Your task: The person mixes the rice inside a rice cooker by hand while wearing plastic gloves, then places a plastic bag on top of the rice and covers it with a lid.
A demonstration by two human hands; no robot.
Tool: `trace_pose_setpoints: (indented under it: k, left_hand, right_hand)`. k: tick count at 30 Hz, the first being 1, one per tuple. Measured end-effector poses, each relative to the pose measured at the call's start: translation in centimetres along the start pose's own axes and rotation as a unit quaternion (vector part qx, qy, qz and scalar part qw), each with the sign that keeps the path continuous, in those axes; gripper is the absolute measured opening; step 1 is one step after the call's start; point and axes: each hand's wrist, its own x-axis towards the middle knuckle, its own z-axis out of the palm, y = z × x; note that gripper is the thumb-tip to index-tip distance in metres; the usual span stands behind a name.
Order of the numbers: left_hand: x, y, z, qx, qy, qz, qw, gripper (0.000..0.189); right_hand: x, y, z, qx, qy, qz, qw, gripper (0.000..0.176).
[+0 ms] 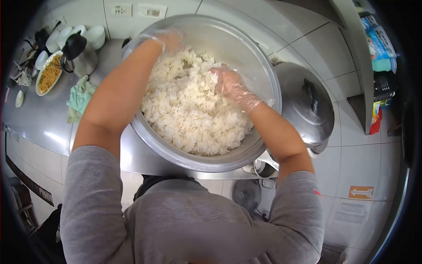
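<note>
A large metal bowl (263,57) holds a heap of white rice (193,114). Both hands wear clear plastic gloves. At the bowl's upper left, my left hand (172,40) is over the back edge of the rice, its fingers hidden or too blurred to make out. My right hand (228,83) touches the right side of the heap, fingers curled against the rice with grains stuck to the glove; whether they close on any rice is hard to see.
A metal counter (39,114) bears a steel jug (81,55), an oval dish of noodles (49,75), white bowls (94,37) and a green cloth (80,97). Right of the bowl is a lidded pot (303,101). A shelf (362,110) holds packages at far right.
</note>
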Motion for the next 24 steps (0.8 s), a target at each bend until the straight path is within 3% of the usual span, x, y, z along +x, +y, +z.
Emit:
trace_pose_setpoints:
  k: [1,2,3,4,5,7,8,10,12,13,14,15,16,18,20,21,24]
  left_hand:
    - [1.0,-0.4,1.7,-0.072,0.026,-0.033,0.997,0.049]
    - [1.4,-1.1,2.0,-0.142,0.05,-0.066,0.986,0.053]
    - [0.4,-1.1,0.4,-0.125,0.044,-0.073,0.988,0.053]
    - [-1.2,0.1,-1.5,-0.262,0.065,-0.129,0.954,0.057]
    - [-2.5,1.4,-3.3,-0.391,0.086,-0.182,0.898,0.06]
    - [-4.9,2.4,-5.2,-0.316,0.082,-0.146,0.934,0.066]
    - [-6.2,3.2,-5.9,-0.26,0.082,-0.105,0.956,0.071]
    - [-10.3,7.0,-9.7,-0.23,-0.005,-0.18,0.957,0.08]
    - [-11.9,11.2,-15.1,-0.237,-0.249,-0.269,0.9,0.083]
    - [-11.9,11.7,-14.5,-0.227,-0.26,-0.278,0.896,0.083]
    - [-12.0,12.1,-12.9,-0.331,-0.369,-0.303,0.814,0.084]
    - [-12.1,12.4,-11.2,-0.428,-0.464,-0.32,0.706,0.087]
    - [-12.4,13.1,-9.9,-0.423,-0.468,-0.33,0.702,0.087]
    - [-13.2,15.0,-7.4,-0.676,-0.225,-0.341,0.613,0.1]
    - [-11.5,16.3,-5.7,-0.679,-0.2,-0.35,0.614,0.105]
    - [-10.5,17.0,-5.5,-0.687,-0.171,-0.349,0.614,0.112]
    - [-6.9,18.2,-6.5,-0.721,-0.164,-0.311,0.598,0.108]
  right_hand:
    - [0.8,0.5,-0.6,-0.142,0.062,-0.093,0.984,0.061]
    - [1.4,0.7,-1.7,-0.134,0.076,-0.105,0.983,0.061]
    - [1.6,1.2,-2.3,-0.007,0.06,-0.052,0.997,0.053]
    - [1.5,1.9,-2.3,0.124,0.035,0.002,0.992,0.046]
    - [0.8,2.5,-2.5,0.143,0.038,-0.004,0.989,0.046]
    - [-0.6,2.9,-4.1,0.224,0.214,-0.125,0.943,0.034]
    - [-1.1,3.0,-4.9,0.241,0.214,-0.128,0.938,0.034]
    - [-1.6,3.2,-6.5,0.203,0.273,-0.152,0.928,0.023]
    - [-1.3,4.1,-7.1,0.196,0.282,-0.172,0.923,0.024]
    - [-1.2,4.4,-7.4,0.171,0.294,-0.187,0.921,0.027]
    - [-0.9,4.3,-7.6,0.186,0.292,-0.192,0.918,0.027]
    - [-0.7,3.7,-7.9,0.178,0.25,-0.122,0.944,0.035]
    - [-0.7,3.2,-8.1,0.165,0.206,-0.051,0.963,0.044]
    - [-1.8,2.6,-7.8,0.156,0.16,-0.063,0.973,0.052]
    - [-2.1,2.4,-7.1,0.148,0.115,-0.073,0.98,0.06]
    - [-1.8,2.3,-6.8,0.187,0.157,-0.103,0.964,0.062]
    - [-1.7,1.8,-6.9,0.225,0.23,-0.156,0.934,0.064]
